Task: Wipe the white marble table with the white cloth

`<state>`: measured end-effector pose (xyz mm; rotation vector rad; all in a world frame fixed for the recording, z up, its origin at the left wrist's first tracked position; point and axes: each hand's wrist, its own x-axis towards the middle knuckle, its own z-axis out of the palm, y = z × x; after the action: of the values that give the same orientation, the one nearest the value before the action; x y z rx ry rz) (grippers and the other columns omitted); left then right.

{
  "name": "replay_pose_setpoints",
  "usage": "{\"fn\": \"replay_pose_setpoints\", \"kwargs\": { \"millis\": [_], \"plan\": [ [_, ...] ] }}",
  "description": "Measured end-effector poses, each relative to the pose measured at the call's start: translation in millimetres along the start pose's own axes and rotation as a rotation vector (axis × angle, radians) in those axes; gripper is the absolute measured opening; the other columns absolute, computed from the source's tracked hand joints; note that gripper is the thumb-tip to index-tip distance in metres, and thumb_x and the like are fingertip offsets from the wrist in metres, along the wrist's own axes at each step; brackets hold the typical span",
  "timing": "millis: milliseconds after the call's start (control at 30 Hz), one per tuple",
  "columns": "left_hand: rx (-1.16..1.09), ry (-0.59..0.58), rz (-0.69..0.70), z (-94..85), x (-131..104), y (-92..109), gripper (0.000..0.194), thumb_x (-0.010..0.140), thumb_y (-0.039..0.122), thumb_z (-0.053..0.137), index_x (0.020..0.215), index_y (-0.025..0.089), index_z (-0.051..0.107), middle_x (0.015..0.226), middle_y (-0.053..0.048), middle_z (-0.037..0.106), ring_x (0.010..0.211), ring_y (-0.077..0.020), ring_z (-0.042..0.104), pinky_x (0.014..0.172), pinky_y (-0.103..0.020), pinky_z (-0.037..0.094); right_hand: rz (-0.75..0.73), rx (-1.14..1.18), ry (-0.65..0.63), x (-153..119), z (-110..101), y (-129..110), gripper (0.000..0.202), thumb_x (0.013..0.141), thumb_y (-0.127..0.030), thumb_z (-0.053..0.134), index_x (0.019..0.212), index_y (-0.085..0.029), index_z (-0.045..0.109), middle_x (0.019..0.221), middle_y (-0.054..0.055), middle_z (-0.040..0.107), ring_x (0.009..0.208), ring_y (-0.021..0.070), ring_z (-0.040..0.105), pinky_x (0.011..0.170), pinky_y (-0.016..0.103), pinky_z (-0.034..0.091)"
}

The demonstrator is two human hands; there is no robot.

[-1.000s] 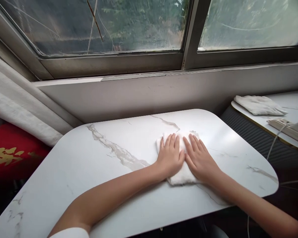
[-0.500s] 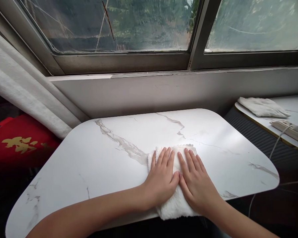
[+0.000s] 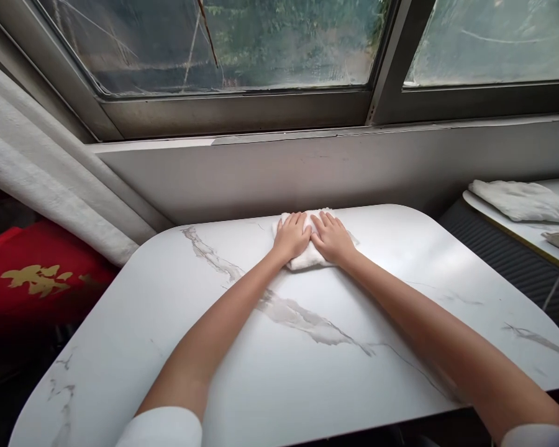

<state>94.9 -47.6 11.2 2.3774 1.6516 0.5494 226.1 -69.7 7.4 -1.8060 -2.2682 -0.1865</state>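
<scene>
A white fluffy cloth (image 3: 311, 256) lies on the white marble-patterned table (image 3: 270, 372), close to its far edge. My left hand (image 3: 292, 237) rests flat on the left part of the cloth, fingers stretched toward the window. Beside it, my right hand (image 3: 331, 237) presses flat on the cloth's right part, its fingers also extended. The two thumbs meet or nearly meet in the middle. Both arms reach forward over the tabletop.
Behind the table are a low wall (image 3: 261, 177) and a metal-framed window (image 3: 242, 112). A pale curtain (image 3: 51, 155) and a red item with gold lettering (image 3: 74, 298) are at left. Another white cloth (image 3: 524, 200) lies on a second table at right.
Both hands and the cloth under them have moved forward, from the table's near edge to its far edge. The view has shifted slightly, and more of both arms shows.
</scene>
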Motion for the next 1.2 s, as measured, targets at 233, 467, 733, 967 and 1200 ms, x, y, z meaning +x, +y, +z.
{"fn": "replay_pose_setpoints", "kwargs": {
  "millis": [233, 467, 733, 967, 1200],
  "plan": [
    [0.038, 0.046, -0.05, -1.5, 30.7, -18.0, 0.046, 0.095, 0.029, 0.027, 0.137, 0.016, 0.04, 0.145, -0.007, 0.041, 0.134, -0.0211, 0.033, 0.112, -0.044, 0.02, -0.073, 0.038, 0.045, 46.5, 13.2, 3.4, 0.05, 0.091, -0.028, 0.03, 0.136, -0.01, 0.044, 0.139, 0.016, 0.046, 0.126, 0.0289, 0.04, 0.104, 0.043, 0.029],
    [0.062, 0.044, -0.116, -1.5, 3.8, -8.5, 0.049, 0.095, 0.029, 0.025, 0.141, 0.015, 0.035, 0.15, -0.008, 0.033, 0.138, -0.0211, 0.026, 0.114, -0.046, 0.015, -0.149, -0.009, -0.012, 27.7, 8.4, 1.8, 0.052, 0.094, -0.026, 0.028, 0.143, -0.013, 0.034, 0.149, 0.015, 0.032, 0.134, 0.0282, 0.031, 0.106, 0.044, 0.027],
    [0.061, -0.054, -0.003, -17.7, -84.7, 7.8, 0.051, 0.096, 0.03, 0.022, 0.145, 0.017, 0.028, 0.152, -0.005, 0.027, 0.141, -0.0194, 0.02, 0.114, -0.045, 0.015, -0.099, 0.022, -0.004, -69.0, -11.3, -34.8, 0.055, 0.094, -0.029, 0.025, 0.146, -0.012, 0.027, 0.15, 0.015, 0.029, 0.14, 0.0283, 0.02, 0.109, 0.048, 0.023],
    [0.072, -0.103, 0.066, -36.6, -188.6, 26.4, 0.053, 0.095, 0.028, 0.025, 0.147, 0.018, 0.023, 0.153, -0.005, 0.022, 0.141, -0.0217, 0.016, 0.115, -0.047, 0.018, -0.188, 0.1, 0.032, -168.5, -33.1, -74.2, 0.063, 0.093, -0.027, 0.026, 0.15, -0.014, 0.004, 0.154, 0.014, 0.016, 0.142, 0.0299, 0.005, 0.109, 0.058, 0.021],
    [0.088, -0.148, 0.069, -55.6, -258.3, 20.1, 0.055, 0.094, 0.027, 0.027, 0.148, 0.02, 0.02, 0.153, -0.003, 0.02, 0.141, -0.024, 0.017, 0.113, -0.048, 0.023, -0.338, 0.145, 0.047, -219.2, -52.3, -115.2, 0.073, 0.084, -0.026, 0.043, 0.149, -0.007, 0.014, 0.152, 0.018, 0.018, 0.138, 0.0428, 0.011, 0.105, 0.066, 0.023]
  ]
}}
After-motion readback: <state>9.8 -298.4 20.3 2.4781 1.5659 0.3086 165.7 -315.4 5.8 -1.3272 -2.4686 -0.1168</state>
